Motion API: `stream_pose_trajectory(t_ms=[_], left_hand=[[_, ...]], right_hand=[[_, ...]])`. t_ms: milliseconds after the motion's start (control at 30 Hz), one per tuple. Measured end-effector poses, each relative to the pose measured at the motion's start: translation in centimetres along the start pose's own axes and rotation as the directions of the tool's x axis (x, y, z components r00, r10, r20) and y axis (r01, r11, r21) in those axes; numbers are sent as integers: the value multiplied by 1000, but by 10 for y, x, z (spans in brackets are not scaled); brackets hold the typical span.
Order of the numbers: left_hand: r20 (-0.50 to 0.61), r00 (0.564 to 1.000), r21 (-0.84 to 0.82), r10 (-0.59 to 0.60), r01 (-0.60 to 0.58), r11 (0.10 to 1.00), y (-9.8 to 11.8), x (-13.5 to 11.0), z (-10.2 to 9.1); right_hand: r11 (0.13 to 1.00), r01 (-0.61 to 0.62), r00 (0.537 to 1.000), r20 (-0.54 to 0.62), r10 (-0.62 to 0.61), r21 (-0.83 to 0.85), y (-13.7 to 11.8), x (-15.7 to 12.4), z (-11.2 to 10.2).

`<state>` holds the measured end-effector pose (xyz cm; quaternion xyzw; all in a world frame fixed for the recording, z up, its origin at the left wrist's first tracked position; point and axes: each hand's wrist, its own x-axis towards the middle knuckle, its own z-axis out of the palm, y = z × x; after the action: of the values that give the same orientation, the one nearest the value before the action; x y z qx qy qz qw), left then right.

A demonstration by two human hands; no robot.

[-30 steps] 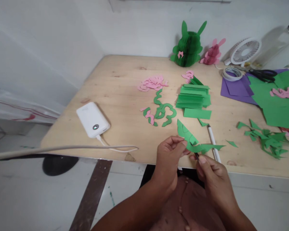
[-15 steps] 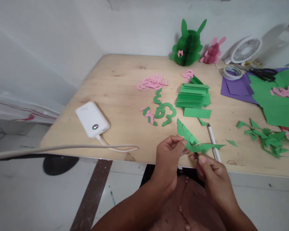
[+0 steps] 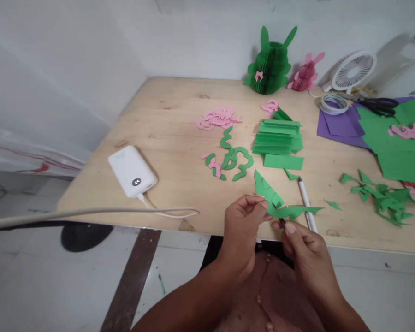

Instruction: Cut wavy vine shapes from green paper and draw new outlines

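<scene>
My left hand (image 3: 241, 230) pinches a piece of green paper (image 3: 271, 196) with pencilled lines, holding it over the near edge of the wooden table (image 3: 173, 138). My right hand (image 3: 306, 253) is closed round a small dark tool (image 3: 282, 222), likely small scissors, whose tip meets the paper's lower edge. Most of the tool is hidden in my fingers. A white pen (image 3: 306, 203) lies on the table just beyond my right hand.
Green curved cut-outs (image 3: 235, 159), pink cut-outs (image 3: 217, 119), a stack of green strips (image 3: 278, 138), green scraps (image 3: 383, 198), green and purple sheets (image 3: 383, 133), black scissors (image 3: 378, 105), tape (image 3: 334, 105), a fan (image 3: 352, 73), two paper rabbits (image 3: 271, 62), a white power bank (image 3: 132, 171) with cable.
</scene>
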<state>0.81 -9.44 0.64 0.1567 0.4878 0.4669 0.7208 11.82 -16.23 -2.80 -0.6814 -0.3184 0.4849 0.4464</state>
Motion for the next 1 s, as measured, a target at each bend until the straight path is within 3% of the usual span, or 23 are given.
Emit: stream_pose_trajectory(t_ms=[1000], left_hand=[[-38, 999, -47, -10, 8, 999, -8, -3, 4]], right_hand=[[1000, 7, 1000, -5, -8, -24, 1, -1, 0]])
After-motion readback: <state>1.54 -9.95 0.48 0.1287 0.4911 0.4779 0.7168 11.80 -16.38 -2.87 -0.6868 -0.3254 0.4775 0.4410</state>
